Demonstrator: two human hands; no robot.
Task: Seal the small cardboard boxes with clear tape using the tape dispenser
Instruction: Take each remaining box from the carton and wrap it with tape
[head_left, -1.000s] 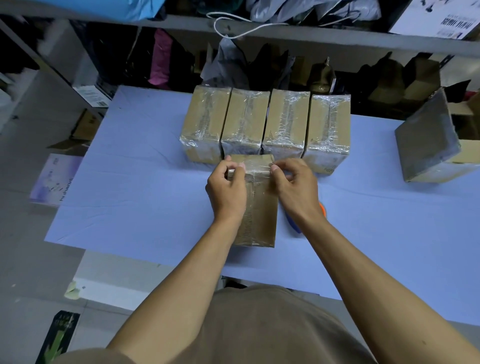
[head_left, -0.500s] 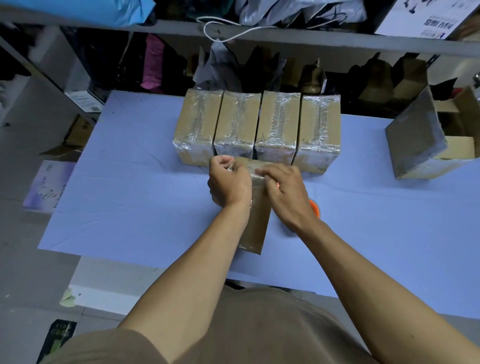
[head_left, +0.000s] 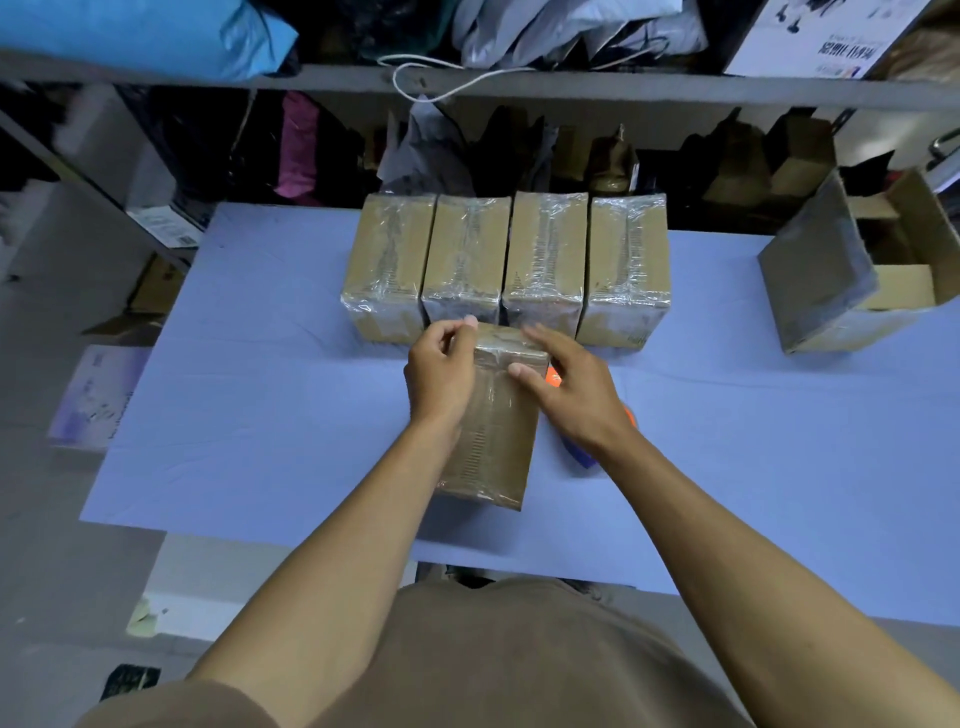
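Clear tape, wrinkled and shiny, already covers the top face of the small cardboard box (head_left: 493, 421) in hand, which lies lengthwise on the blue table cover (head_left: 249, 405), just in front of the row of four taped boxes (head_left: 506, 265); its far end almost touches that row. Risk 1: the tape end at the box's far edge looks bunched, so a fold pressed down now would probably set as a crease or leave a loose flap that peels later. Risk 2: pushing on the far end could slide the box into the row and knock the finished boxes out of line. Risk 3: the tape dispenser (head_left: 582, 441), orange and blue, lies just right of the box, mostly hidden under the right wrist; a sweep of that arm might drag it. Pose, from the box's left side: left hand (head_left: 441, 379) sits against the left edge, fingers curled, fingertips pinching at the far left corner, apparently on the tape end. Right hand (head_left: 569, 384) lies flat at the box's right edge, fingers straight and slightly spread, thumb pressing the top face. An open carton (head_left: 852, 270) stands well to the right of the box.
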